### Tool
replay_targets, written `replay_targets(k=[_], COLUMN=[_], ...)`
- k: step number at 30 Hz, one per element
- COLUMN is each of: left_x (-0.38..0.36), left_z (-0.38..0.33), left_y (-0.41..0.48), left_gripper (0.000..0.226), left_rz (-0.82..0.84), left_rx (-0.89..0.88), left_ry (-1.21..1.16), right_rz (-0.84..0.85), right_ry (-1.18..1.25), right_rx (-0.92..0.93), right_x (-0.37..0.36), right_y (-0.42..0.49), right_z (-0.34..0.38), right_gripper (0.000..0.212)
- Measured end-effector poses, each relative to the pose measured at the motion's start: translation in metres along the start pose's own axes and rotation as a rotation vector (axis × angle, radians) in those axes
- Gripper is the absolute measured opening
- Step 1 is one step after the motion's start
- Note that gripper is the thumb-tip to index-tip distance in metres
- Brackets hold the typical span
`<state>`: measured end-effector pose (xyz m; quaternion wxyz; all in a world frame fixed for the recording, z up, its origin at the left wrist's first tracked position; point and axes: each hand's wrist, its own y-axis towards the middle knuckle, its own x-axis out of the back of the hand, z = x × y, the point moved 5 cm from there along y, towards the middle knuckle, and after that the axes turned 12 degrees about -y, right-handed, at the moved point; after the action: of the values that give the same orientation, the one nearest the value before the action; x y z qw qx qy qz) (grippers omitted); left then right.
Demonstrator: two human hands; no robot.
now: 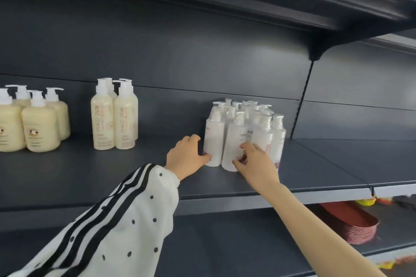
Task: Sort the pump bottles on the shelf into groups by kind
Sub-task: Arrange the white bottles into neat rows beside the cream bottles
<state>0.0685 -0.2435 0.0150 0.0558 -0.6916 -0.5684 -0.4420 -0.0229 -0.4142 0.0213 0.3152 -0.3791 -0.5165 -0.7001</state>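
On the shelf [112,171] stand three groups: squat pump bottles [33,119] far left, tall pump bottles [113,119] beside them, slim pump bottles [245,128] well apart to the right.

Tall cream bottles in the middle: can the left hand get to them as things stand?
Probably yes: the left hand rests by the white bottles, with only bare shelf before the tall cream bottles.

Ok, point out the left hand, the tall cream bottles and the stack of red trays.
left hand [186,156]: head view, back of hand.
tall cream bottles [125,123]: head view, front label.
stack of red trays [358,227]: head view, rim.
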Motion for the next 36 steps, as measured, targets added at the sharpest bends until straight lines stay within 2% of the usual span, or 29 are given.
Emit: replay_targets(k=[5, 8, 12, 15, 18, 23, 25, 29, 32, 36], left_x=[-0.024, -0.036, -0.049, -0.050, -0.043, -0.028, -0.020, -0.006, 0.006, 0.019], left_z=[0.008, 0.010, 0.012, 0.014, 0.017, 0.020, 0.022, 0.032, 0.046, 0.065], left_y=[0.014, 0.024, 0.035, 0.036, 0.033, 0.022, 0.016, 0.005, 0.002, 0.008], left_gripper=[0.077, 0.083, 0.072, 0.061, 0.060, 0.059, 0.058, 0.056, 0.060, 0.061], left_rz=[0.062, 0.104, 0.102, 0.093, 0.066, 0.043, 0.024, -0.080, -0.150, -0.151], left_rx=[0.126, 0.192, 0.240, 0.226, 0.230, 0.223, 0.208, 0.194, 0.220, 0.257], left_ry=[-0.246, -0.511, -0.745, -0.749, -0.722, -0.622, -0.582, -0.527, -0.475, -0.426], right_rz=[-0.025, -0.020, -0.005, -0.050, -0.097, -0.053, -0.024, 0.088, 0.144, 0.189], right_ry=[-0.014, -0.091, 0.047, 0.170, 0.245, 0.274, 0.378, 0.540, 0.574, 0.611], right_rx=[-0.033, -0.041, -0.068, -0.098, -0.117, -0.073, -0.080, -0.087, -0.057, -0.020], right_x=[0.000, -0.007, -0.028, -0.038, -0.040, -0.046, -0.047, -0.052, -0.059, -0.068], right_y=[0.012, 0.014, 0.017, 0.019, 0.023, 0.028, 0.030, 0.035, 0.039, 0.050], right_z=[-0.019, -0.018, -0.013, -0.013, -0.018, -0.021, -0.019, -0.006, 0.011, 0.038], right_gripper=[0.042, 0.039, 0.049, 0.056, 0.043, 0.027, 0.031, 0.055, 0.055, 0.048])
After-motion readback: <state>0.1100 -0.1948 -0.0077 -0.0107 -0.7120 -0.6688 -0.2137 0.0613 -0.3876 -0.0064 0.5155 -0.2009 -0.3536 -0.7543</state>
